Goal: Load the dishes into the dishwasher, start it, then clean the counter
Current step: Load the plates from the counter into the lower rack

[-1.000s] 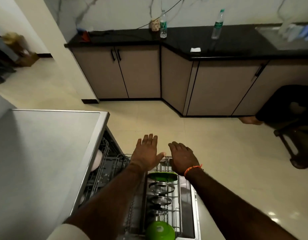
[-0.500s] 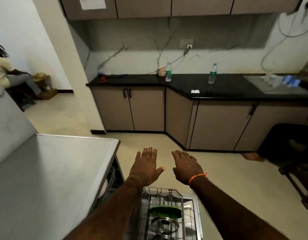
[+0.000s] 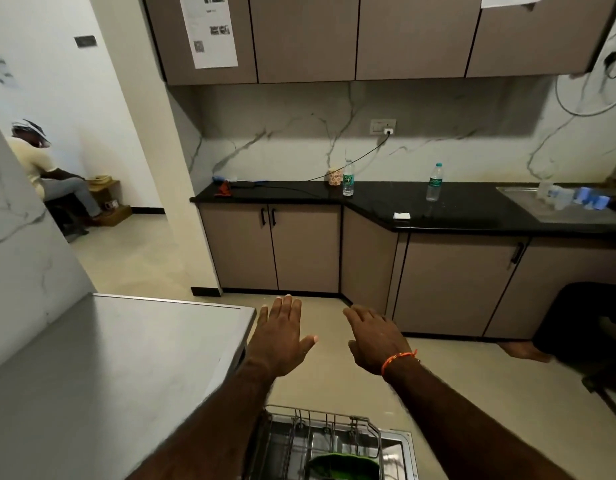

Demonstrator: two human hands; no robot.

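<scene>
My left hand (image 3: 282,336) and my right hand (image 3: 376,337) are stretched out in front of me, palms down, fingers straight, holding nothing. Below them, at the bottom edge, the pulled-out dishwasher rack (image 3: 334,427) shows its wire front and a green dish (image 3: 341,465). The rack rests over the open dishwasher door (image 3: 405,452). The grey dishwasher top (image 3: 109,375) fills the lower left. Across the room runs the black counter (image 3: 473,206).
On the counter stand two water bottles (image 3: 348,178) (image 3: 434,183), a paper cup (image 3: 335,175), a white cloth (image 3: 402,215) and a red item (image 3: 223,190). A sink (image 3: 528,195) lies at right. A person (image 3: 40,168) sits far left. A dark chair (image 3: 583,320) stands right.
The view has tilted up from the rack toward the counter. Both hands have lifted off the rack's front and now hover above it, still flat.
</scene>
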